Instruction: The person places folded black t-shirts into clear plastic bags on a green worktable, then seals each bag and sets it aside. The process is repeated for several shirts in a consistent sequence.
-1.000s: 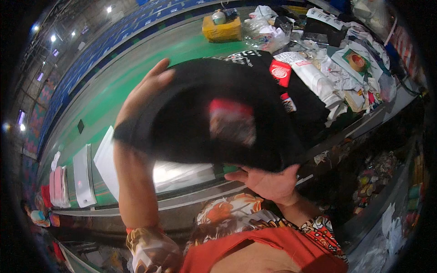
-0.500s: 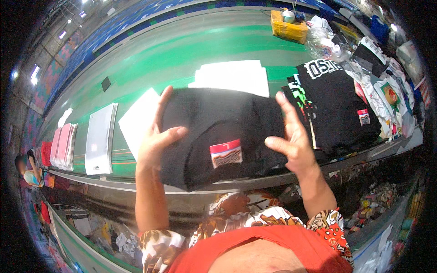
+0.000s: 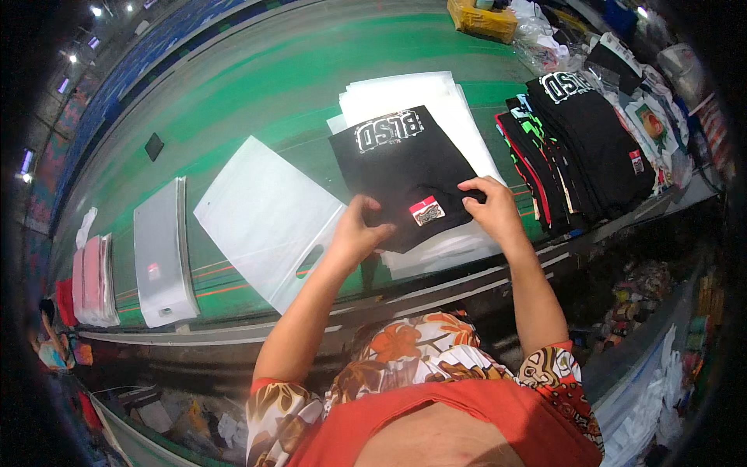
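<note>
A folded black T-shirt [image 3: 393, 167], with white printed lettering at its far end and a red-and-white label at its collar, lies on a stack of white sheets [image 3: 401, 89] on the green table [image 3: 233, 86]. My left hand [image 3: 362, 226] grips its near left edge. The fingers of my right hand [image 3: 486, 202] are closed on its near right edge. To the left lies a translucent white bag [image 3: 264, 218] with a cut-out handle.
Folded black garments [image 3: 583, 156] lie at the right, before heaped plastic and fabric [image 3: 650, 124] and a yellow box [image 3: 482, 17]. Grey bags [image 3: 159, 241] and pink bundles [image 3: 92, 276] line the left. Another person [image 3: 54, 338] is at the far left, beyond the bundles.
The black T-shirt has been lowered from mid-air onto the white stack and now lies flat, its lettering showing. Both my hands have moved down with it to its near edge.
</note>
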